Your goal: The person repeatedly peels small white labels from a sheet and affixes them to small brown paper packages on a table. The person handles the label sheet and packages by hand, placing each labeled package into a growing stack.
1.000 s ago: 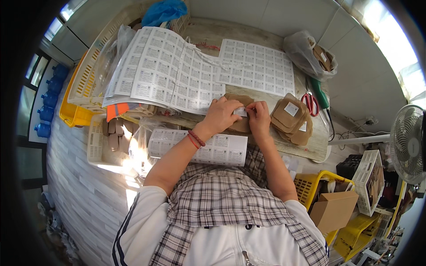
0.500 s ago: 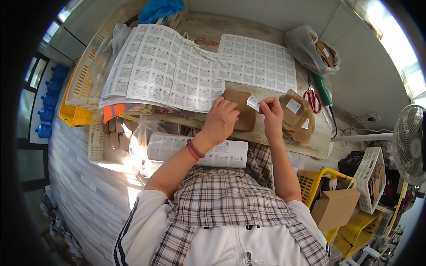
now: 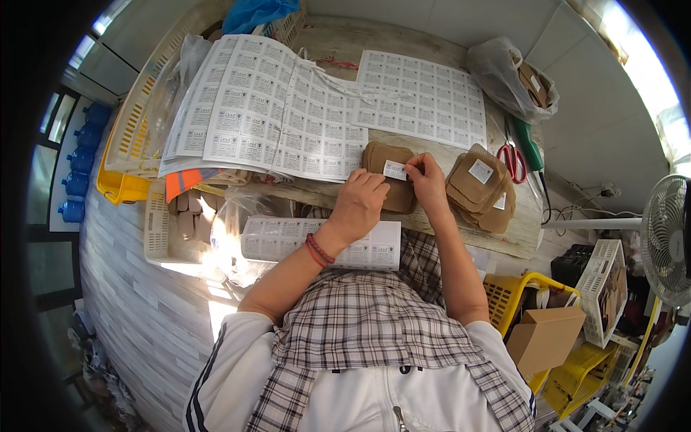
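A white printed label (image 3: 395,170) lies over the upper part of a stack of brown textured pads (image 3: 400,201) with rounded corners. The thumb and fingers of my right hand (image 3: 430,186) pinch the label's right end. My left hand (image 3: 359,203) is closed at the stack's left edge, its curled fingers on the top pad; the fingertips are partly hidden. To the right is a looser pile of similar pads (image 3: 471,182), with labels on the ones that show. Large label sheets (image 3: 248,108) spread across the table at left, and another sheet (image 3: 425,97) lies behind the stack.
Red-handled scissors (image 3: 512,163) and a green-handled tool (image 3: 529,147) with a cord lie at the right table edge, near a plastic bag (image 3: 504,83) of brown pieces. A label sheet (image 3: 374,248) rests on my lap. Yellow crates (image 3: 504,299) and a fan (image 3: 666,237) stand right.
My right hand has moved left and slightly up, bringing the label from beside the stack onto the top pad. My left hand stays at the stack's left edge.
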A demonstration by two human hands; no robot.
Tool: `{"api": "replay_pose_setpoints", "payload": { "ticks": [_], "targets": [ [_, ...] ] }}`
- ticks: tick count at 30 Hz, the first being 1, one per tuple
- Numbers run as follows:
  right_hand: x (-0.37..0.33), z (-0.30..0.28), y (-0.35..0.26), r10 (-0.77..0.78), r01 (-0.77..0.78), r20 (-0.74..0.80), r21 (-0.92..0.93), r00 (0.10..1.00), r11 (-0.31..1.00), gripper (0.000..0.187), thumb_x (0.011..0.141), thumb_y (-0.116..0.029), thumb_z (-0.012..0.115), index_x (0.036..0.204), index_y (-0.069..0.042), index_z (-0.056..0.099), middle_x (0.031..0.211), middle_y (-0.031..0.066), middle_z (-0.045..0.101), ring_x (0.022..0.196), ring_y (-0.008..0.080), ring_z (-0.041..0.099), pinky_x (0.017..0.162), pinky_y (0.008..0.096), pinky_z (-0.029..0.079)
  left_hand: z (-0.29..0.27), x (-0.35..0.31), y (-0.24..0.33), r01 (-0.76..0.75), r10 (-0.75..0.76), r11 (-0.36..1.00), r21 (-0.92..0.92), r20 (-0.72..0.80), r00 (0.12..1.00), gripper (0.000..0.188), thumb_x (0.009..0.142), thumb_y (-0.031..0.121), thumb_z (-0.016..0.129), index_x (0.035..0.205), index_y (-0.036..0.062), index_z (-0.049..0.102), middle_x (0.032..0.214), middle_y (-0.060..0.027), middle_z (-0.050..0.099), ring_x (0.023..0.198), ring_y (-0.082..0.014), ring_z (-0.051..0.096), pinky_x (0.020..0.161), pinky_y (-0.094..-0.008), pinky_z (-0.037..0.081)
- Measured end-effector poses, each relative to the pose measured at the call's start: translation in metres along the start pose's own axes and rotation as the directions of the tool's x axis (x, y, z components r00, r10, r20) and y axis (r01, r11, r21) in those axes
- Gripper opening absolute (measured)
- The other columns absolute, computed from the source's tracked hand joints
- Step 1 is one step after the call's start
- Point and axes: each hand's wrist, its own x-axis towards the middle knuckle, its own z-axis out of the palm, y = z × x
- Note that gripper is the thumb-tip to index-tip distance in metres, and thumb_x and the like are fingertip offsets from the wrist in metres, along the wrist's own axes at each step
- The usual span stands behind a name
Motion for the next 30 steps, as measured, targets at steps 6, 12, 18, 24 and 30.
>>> {"api": "replay_pose_setpoints", "payload": {
  "ticks": [6,12,18,24,30],
  "targets": [
    [0.002,0.000,0.004,-0.005,0.005,0.000,-0.001,1.000,1.000,0.008,0.089,-0.002,0.065,0.089,-0.001,0.058,0.076,0.0038,0.062,0.070,0.0122,0.056,0.066,0.0278,0.047,0.000,0.000,0.001,-0.006,0.006,1.000,0.000,-0.029,1.000,0.019,0.078,0.003,0.066,0.097,-0.0018,0.065,0.099,-0.0143,0.063,0.095,-0.0312,0.061,0.098,-0.0436,0.044],
    [0.002,0.000,0.005,-0.033,0.033,-0.005,-0.052,0.999,0.998,0.008,0.089,-0.005,0.066,0.090,-0.002,0.059,0.077,0.0047,0.063,0.071,0.0138,0.057,0.067,0.0293,0.048,0.001,0.000,0.002,-0.019,0.019,1.000,0.019,-0.041,0.999,0.014,0.080,0.003,0.063,0.093,-0.0007,0.063,0.093,-0.0132,0.061,0.093,-0.0299,0.061,0.098,-0.0441,0.044],
    [0.000,0.002,0.002,-0.057,0.052,-0.036,-0.134,0.998,0.990,0.009,0.089,-0.008,0.066,0.092,-0.003,0.060,0.081,0.0079,0.066,0.075,0.0188,0.063,0.070,0.0323,0.049,-0.003,0.000,0.004,0.079,-0.078,0.997,-0.026,0.022,0.997,0.034,0.080,0.003,0.065,0.113,-0.0014,0.061,0.111,-0.0156,0.058,0.103,-0.0319,0.057,0.099,-0.0445,0.043],
    [-0.007,0.006,-0.004,-0.094,0.075,-0.080,-0.222,0.992,0.972,0.010,0.088,-0.010,0.067,0.094,-0.005,0.061,0.083,0.0095,0.068,0.076,0.0255,0.066,0.070,0.0360,0.051,0.005,-0.002,0.001,0.029,-0.031,0.998,0.054,0.031,0.999,0.040,0.084,0.006,0.059,0.124,-0.0039,0.059,0.129,-0.0177,0.057,0.105,-0.0300,0.055,0.106,-0.0470,0.036],
    [-0.022,0.014,-0.026,-0.257,0.147,-0.155,-0.504,0.954,0.851,0.032,0.088,-0.011,0.066,0.118,-0.010,0.056,0.095,0.0088,0.065,0.083,0.0319,0.066,0.071,0.0410,0.053,0.013,-0.007,-0.001,0.026,-0.040,0.987,0.160,0.085,0.996,0.039,0.085,0.007,0.057,0.122,-0.0048,0.061,0.131,-0.0172,0.058,0.107,-0.0278,0.054,0.108,-0.0482,0.034]
  ]
}}
